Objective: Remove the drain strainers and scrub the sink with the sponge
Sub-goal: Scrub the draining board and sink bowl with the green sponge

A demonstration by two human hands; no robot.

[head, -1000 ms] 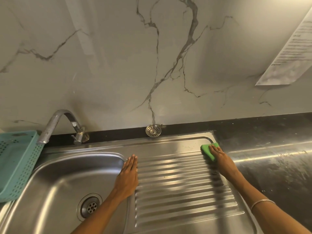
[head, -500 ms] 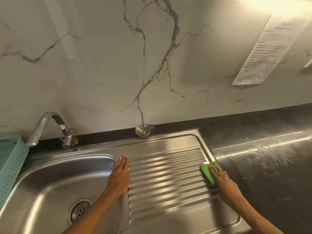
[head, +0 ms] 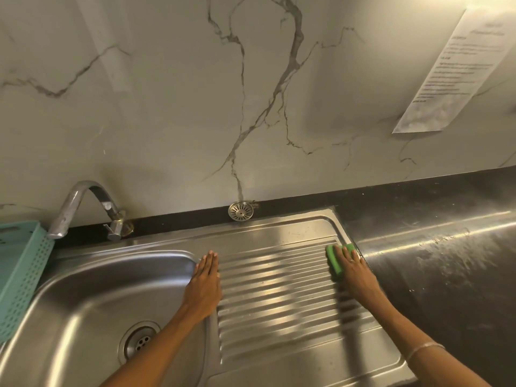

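Nearest, at about 7 o'clock, the basin's drain opening (head: 138, 343) shows bare holes with no strainer seated in it, so the removal step looks done. Above it the left hand (head: 204, 286) lies flat, fingers straight, on the ridge between basin and drainboard (head: 279, 297), holding nothing and bracing. At 3 o'clock the right hand (head: 352, 270) presses the green sponge (head: 335, 259) onto the drainboard's far right corner, fingers laid over it and partly curled round it. Farther, at 12 o'clock, one round strainer (head: 241, 211) sits on the dark ledge against the marbled wall. Scrubbing seems under way on the drainboard; the stainless sink's (head: 83, 289) basin is probably left to scrub.
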